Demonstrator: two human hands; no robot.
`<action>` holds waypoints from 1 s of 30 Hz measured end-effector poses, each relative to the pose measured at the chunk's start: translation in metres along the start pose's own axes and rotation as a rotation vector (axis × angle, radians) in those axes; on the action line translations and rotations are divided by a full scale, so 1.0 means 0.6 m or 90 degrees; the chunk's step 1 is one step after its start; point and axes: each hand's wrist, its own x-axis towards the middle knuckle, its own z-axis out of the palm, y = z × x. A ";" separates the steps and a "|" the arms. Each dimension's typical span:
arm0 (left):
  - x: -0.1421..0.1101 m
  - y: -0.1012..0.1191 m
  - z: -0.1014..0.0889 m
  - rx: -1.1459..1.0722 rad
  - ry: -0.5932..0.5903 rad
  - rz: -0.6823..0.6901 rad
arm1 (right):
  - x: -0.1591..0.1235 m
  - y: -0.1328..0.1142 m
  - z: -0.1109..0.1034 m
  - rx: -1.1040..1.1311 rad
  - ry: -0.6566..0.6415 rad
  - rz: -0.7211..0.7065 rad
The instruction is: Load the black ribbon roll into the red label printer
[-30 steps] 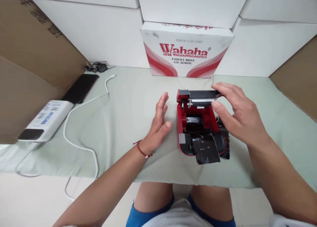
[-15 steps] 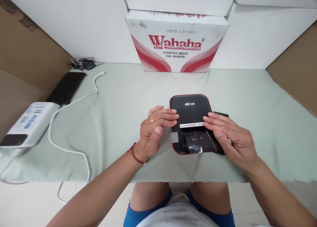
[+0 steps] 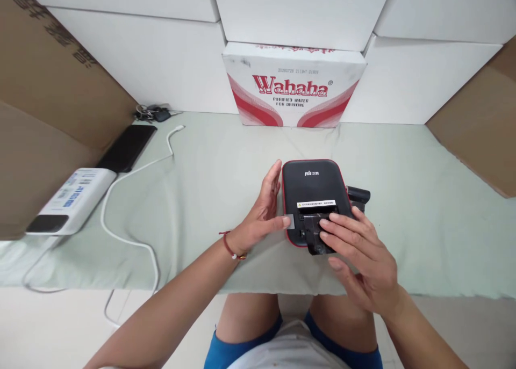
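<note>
A flat black device (image 3: 312, 183) with a red edge and white "FEIE" lettering lies on the cloth. My left hand (image 3: 264, 216) braces its left side, the fingers along the edge and the thumb on a grey sticker (image 3: 291, 222). Glossy transparent film (image 3: 314, 232) covers the recess in the lower part of the device and overhangs the near edge. Outstretched fingers of my right hand (image 3: 363, 253) rest on this film, the thumb apart from them. A white warning label (image 3: 316, 203) runs just above the recess. Past the right edge sticks out a black cylindrical part (image 3: 358, 194).
Behind stands a white-and-red Wahaha carton (image 3: 296, 95) before white boxes. At left are a white power bank (image 3: 74, 200), a black phone (image 3: 127, 149), keys (image 3: 155, 113) and a white cable (image 3: 151, 162). Brown cardboard (image 3: 479, 127) borders the right side.
My left hand has shifted from the top to the left side, thumb now on the grey sticker. My right hand has moved down and left onto the film, uncovering the label and cylindrical part.
</note>
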 end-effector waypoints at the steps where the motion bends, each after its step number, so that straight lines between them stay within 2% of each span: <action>1: -0.001 -0.003 0.001 -0.012 -0.008 -0.013 | -0.008 -0.001 0.002 -0.012 0.000 -0.006; 5: -0.004 -0.009 -0.001 -0.022 -0.025 -0.033 | -0.022 0.001 0.001 -0.027 0.010 -0.004; 8: -0.003 -0.014 -0.003 -0.023 -0.031 -0.028 | -0.011 0.000 -0.008 -0.019 0.009 -0.002; 11: 0.000 -0.021 -0.007 -0.018 -0.022 -0.027 | 0.019 0.003 -0.025 0.023 0.011 0.011; 14: 0.005 -0.026 -0.010 -0.042 -0.019 -0.020 | 0.071 0.019 -0.040 0.052 0.010 0.088; 16: 0.009 -0.025 -0.010 -0.071 -0.030 -0.017 | 0.116 0.033 -0.043 0.023 -0.056 0.153; 17: 0.010 -0.024 -0.010 -0.085 -0.035 -0.015 | 0.140 0.039 -0.040 -0.011 -0.120 0.179; 21: 0.011 -0.015 -0.006 -0.109 -0.042 -0.008 | 0.228 0.039 -0.011 -0.241 -0.478 0.223; 23: 0.011 -0.012 -0.005 -0.106 -0.044 -0.011 | 0.256 0.030 0.008 -0.348 -0.601 0.220; 25: 0.011 -0.009 -0.005 -0.098 -0.047 -0.014 | 0.271 0.023 0.022 -0.405 -0.655 0.215; 27: 0.012 -0.008 -0.006 -0.085 -0.048 -0.015 | 0.272 0.022 0.025 -0.413 -0.660 0.213; 30: 0.012 -0.006 -0.006 -0.072 -0.047 -0.021 | 0.250 0.029 -0.004 -0.318 -0.562 0.209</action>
